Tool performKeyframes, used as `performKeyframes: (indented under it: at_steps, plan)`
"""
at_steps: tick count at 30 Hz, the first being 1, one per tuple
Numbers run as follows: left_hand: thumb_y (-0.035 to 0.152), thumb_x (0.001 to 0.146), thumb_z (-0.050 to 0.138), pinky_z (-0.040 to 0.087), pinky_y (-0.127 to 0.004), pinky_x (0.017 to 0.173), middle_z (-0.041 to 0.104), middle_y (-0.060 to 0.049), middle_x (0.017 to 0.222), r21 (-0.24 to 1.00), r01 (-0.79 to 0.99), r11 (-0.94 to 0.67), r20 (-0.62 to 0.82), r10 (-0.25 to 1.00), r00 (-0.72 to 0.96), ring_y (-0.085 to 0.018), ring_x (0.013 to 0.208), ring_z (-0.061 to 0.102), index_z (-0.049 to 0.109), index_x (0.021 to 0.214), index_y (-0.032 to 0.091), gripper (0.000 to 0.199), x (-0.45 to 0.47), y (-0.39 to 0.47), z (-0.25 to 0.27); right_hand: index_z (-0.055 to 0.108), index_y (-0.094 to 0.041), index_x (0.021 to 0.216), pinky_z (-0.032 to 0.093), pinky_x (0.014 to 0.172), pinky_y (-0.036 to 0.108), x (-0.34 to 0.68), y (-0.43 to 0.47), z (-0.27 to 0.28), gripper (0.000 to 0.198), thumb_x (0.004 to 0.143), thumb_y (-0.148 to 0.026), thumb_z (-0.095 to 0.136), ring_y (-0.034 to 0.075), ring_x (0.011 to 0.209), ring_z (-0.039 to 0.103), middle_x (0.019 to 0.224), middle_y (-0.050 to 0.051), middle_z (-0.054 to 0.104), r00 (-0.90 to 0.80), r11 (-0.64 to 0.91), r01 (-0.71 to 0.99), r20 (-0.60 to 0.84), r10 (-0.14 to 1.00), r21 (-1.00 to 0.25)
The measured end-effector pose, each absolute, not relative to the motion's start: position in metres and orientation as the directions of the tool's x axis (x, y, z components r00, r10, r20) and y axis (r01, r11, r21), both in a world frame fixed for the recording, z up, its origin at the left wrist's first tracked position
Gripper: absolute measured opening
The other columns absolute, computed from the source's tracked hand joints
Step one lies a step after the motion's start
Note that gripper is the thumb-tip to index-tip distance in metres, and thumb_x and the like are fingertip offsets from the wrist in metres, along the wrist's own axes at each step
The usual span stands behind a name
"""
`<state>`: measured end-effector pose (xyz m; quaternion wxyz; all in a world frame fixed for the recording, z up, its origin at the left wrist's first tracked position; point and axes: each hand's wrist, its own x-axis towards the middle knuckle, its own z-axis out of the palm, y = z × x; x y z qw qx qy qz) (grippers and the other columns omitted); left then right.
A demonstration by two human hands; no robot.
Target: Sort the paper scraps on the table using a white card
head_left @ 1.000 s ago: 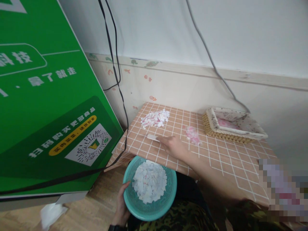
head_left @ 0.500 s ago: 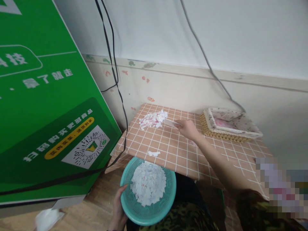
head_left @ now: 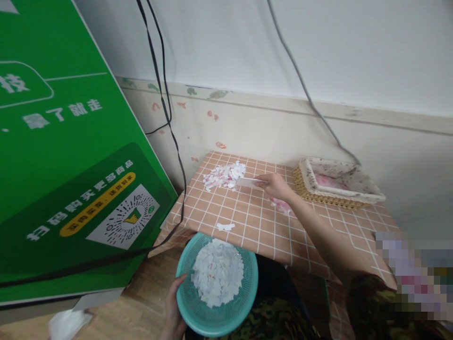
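Observation:
My left hand (head_left: 176, 302) grips the left rim of a round teal plastic basket (head_left: 215, 323), thumb over the edge. White paper scraps (head_left: 217, 274) fill the middle of the basket, which sits at the table's front edge, over my lap. In my right hand (head_left: 276, 185) is a flat white card-like piece (head_left: 248, 182), pinched by one end. Its far end reaches the right side of a pile of white and pink paper scraps (head_left: 224, 175) on the table. A few white scraps (head_left: 225, 227) lie near the table's front edge. Beside my right forearm lies a crumpled pink-and-white piece (head_left: 280, 206).
A wicker basket with a cloth lining (head_left: 336, 189) stands on the right of the checked tablecloth (head_left: 255, 226). On the left is a large green panel (head_left: 71, 156). A black cable (head_left: 179, 156) hangs past the table's left corner. A white bag (head_left: 69, 323) lies on the floor.
My right hand and forearm have shifted slightly up, showing more of the pink-and-white piece beside the forearm. My left hand still holds the teal basket. The view has moved a little.

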<state>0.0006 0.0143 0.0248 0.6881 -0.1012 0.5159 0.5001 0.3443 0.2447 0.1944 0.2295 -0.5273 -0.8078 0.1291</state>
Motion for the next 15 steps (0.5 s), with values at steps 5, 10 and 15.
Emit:
performKeyframes:
  at_steps: [5, 10, 15]
  plan:
    - [0.023, 0.064, 0.066, 0.053, -0.043, 0.071, 0.073, -0.006, 0.063, 0.424, -0.763, 0.488, -0.811, 0.58, -0.079, -0.03, 0.071, 0.07, 0.07, 0.074, 0.014, 0.014, 0.007, 0.014, 0.027, 0.071, -0.023, 0.102, 0.046, 0.07, 0.027, 0.346, 0.249, 0.194, 0.024, 0.084, -0.022, 0.055, 0.018, 0.078, 0.066, 0.089, 0.003, 0.073, -0.378, 0.429, 0.764, 0.205, 0.903, -0.482]
    - [0.02, 0.062, 0.065, 0.052, -0.042, 0.072, 0.073, -0.005, 0.063, 0.445, -0.735, 0.511, -0.822, 0.558, -0.11, -0.028, 0.069, 0.069, 0.07, 0.081, 0.014, 0.021, 0.014, 0.014, 0.037, 0.073, -0.023, 0.097, 0.046, 0.071, 0.027, 0.358, 0.255, 0.203, 0.022, 0.082, -0.02, 0.057, 0.017, 0.079, 0.066, 0.092, 0.002, 0.073, -0.448, 0.469, 0.746, 0.164, 0.879, -0.473]
    - [0.022, 0.064, 0.064, 0.053, -0.043, 0.071, 0.073, -0.006, 0.064, 0.434, -0.728, 0.53, -0.823, 0.561, -0.083, -0.029, 0.07, 0.07, 0.071, 0.083, 0.013, 0.022, 0.016, 0.013, 0.034, 0.072, -0.024, 0.098, 0.046, 0.073, 0.027, 0.351, 0.264, 0.206, 0.022, 0.082, -0.022, 0.057, 0.017, 0.083, 0.065, 0.096, 0.002, 0.072, -0.449, 0.464, 0.737, 0.157, 0.88, -0.491]
